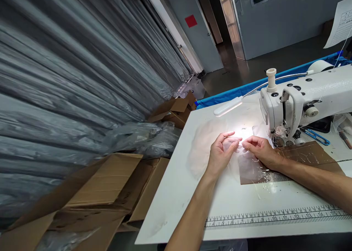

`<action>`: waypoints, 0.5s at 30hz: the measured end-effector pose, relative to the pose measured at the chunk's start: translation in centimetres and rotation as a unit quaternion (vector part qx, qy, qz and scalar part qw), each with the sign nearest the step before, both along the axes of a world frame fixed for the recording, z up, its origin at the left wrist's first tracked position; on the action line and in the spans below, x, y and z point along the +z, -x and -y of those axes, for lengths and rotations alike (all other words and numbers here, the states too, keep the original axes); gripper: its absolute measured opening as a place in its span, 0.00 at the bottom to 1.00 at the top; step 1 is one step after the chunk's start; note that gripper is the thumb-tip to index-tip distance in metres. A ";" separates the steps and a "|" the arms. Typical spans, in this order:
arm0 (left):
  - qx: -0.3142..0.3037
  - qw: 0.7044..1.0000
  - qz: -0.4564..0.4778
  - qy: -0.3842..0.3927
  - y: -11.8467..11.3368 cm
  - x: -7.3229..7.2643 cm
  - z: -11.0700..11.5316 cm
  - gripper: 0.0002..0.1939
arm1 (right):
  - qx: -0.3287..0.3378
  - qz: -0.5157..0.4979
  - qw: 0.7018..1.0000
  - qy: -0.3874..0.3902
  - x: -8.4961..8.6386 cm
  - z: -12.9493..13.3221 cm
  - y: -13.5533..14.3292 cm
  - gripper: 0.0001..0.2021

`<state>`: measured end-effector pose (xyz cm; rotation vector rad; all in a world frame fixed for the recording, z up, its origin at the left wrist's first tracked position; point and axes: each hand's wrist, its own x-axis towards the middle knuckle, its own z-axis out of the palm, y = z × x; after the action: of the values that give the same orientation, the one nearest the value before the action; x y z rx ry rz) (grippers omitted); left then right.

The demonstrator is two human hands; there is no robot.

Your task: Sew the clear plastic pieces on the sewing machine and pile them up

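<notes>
Thin, see-through white fabric (250, 165) lies on the sewing table in front of the machine, part of it lifted between my hands. My left hand (222, 150) pinches the fabric between thumb and fingers. Close beside it, my right hand (260, 149) also pinches the fabric, its fingertips almost meeting the left ones. To the right stands a white sewing machine (275, 108), its needle area just beyond my right hand. A lit lamp (228, 106) on a bendable stalk shines down over both hands. Glare hides the exact edge being held.
A brown plate (310, 155) lies under my right forearm. Blue thread snips (316, 136) rest right of the needle. A printed ruler (275, 219) runs along the white table's (167, 210) front edge. Open cardboard boxes (107, 181) and plastic wrap (156, 141) stand left, beside a grey curtain (68, 78).
</notes>
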<state>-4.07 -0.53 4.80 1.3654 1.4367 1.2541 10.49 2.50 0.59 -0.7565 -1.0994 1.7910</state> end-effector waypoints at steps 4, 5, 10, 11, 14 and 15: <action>0.006 1.000 -0.010 0.003 0.0 0.0 0.0 0.19 | -0.010 -0.009 0.999 0.048 -0.3 -0.2 -0.1 0.23; 0.008 1.000 -0.010 0.004 0.0 0.1 0.0 0.19 | -0.010 -0.012 0.998 0.054 -0.4 -0.3 -0.1 0.24; 0.020 1.000 -0.001 0.015 -0.1 -0.2 -0.1 0.19 | -0.016 -0.028 0.997 0.077 -0.4 -0.3 -0.2 0.24; 0.025 0.999 0.004 0.020 0.0 -0.3 -0.1 0.20 | -0.017 -0.031 0.996 0.081 -0.4 -0.3 -0.2 0.23; 0.040 0.998 0.027 0.034 0.4 -0.9 -0.4 0.23 | -0.019 -0.035 0.995 0.090 -0.3 -0.2 -0.2 0.23; 0.044 0.998 0.034 0.038 0.5 -1.0 -0.5 0.24 | -0.018 -0.034 0.995 0.091 -0.3 -0.2 -0.2 0.22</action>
<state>-4.59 -0.05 3.77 1.2079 1.4958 1.2763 10.68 2.71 0.32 -0.8113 -0.8810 1.8897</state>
